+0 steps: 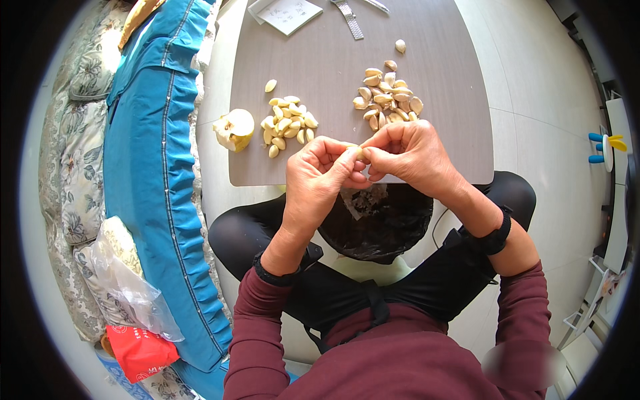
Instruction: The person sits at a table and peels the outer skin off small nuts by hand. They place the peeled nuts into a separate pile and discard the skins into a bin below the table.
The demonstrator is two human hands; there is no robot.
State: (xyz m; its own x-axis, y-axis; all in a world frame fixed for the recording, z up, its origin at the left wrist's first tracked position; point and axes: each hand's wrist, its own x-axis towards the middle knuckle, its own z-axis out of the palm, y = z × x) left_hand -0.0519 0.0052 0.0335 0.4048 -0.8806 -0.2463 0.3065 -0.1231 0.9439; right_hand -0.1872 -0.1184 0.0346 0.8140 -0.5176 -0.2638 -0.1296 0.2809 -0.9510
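Between the fingertips of both hands is a garlic clove [359, 151], partly covered by my thumbs. My left hand [322, 167] pinches it from the left, while my right hand [407, 152] grips its other end. Both are held over the table's near edge, above a bin lined with a black bag [400, 235]. Garlic skins [367, 200] lie inside that bin. Beyond my left hand sits a pile of peeled cloves [287, 122], pale and smooth. Unpeeled garlic cloves [387, 97] are heaped beyond my right hand.
A bitten, partly peeled fruit [235, 130] stands at the left edge of the table [330, 65]. Farther back are a paper with writing [289, 14], a metal-band watch [350, 19] and a pen [376, 5]. Left is a blue-covered sofa [142, 150] with a plastic bag [127, 275].
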